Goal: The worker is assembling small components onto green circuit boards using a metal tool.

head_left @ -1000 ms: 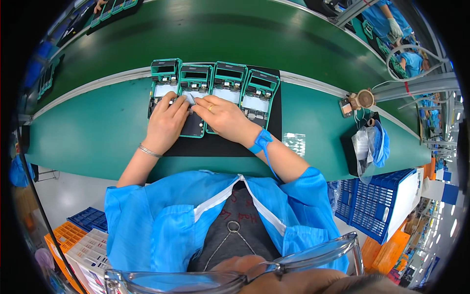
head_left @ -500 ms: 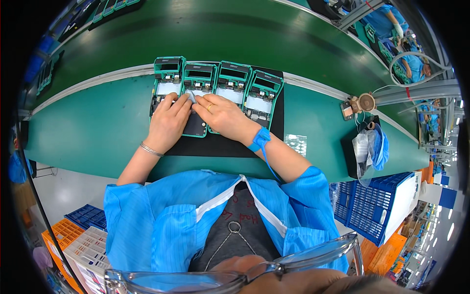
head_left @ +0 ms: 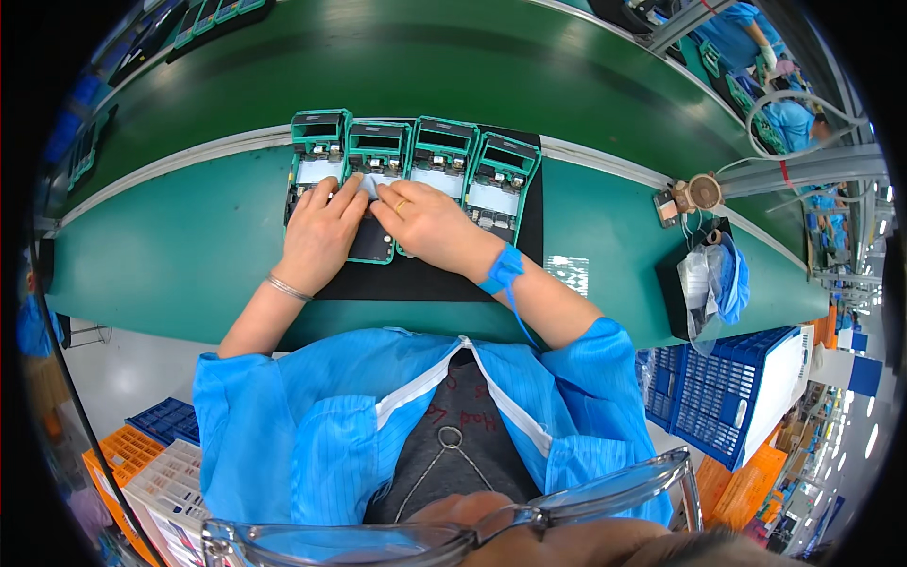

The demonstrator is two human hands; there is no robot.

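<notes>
Four green-framed device housings stand in a row on a black mat (head_left: 406, 283), with dark windows at their far ends. Both my hands are over the second housing (head_left: 375, 248) from the left. My left hand (head_left: 319, 231) reaches in with its fingers apart, its fingertips at the left edge of a pale, thin sheet (head_left: 370, 183). My right hand (head_left: 425, 223) has its fingers curled together, pinching that sheet's right side. My fingers partly cover the sheet. White panels show inside the left housing (head_left: 319, 170), the third housing (head_left: 439, 180) and the right housing (head_left: 496, 196).
A green conveyor belt (head_left: 425, 66) runs beyond the green bench (head_left: 170, 246). A black bin (head_left: 673, 293) with plastic bags and a round brown device (head_left: 704, 192) are at the right. Blue crates (head_left: 723, 392) stand below the bench's right side. A blue band (head_left: 505, 271) circles my right wrist.
My hands stay at the same housing, with only slight finger movement at the pale sheet. The whole view has shifted slightly, and the housings appear a little further left.
</notes>
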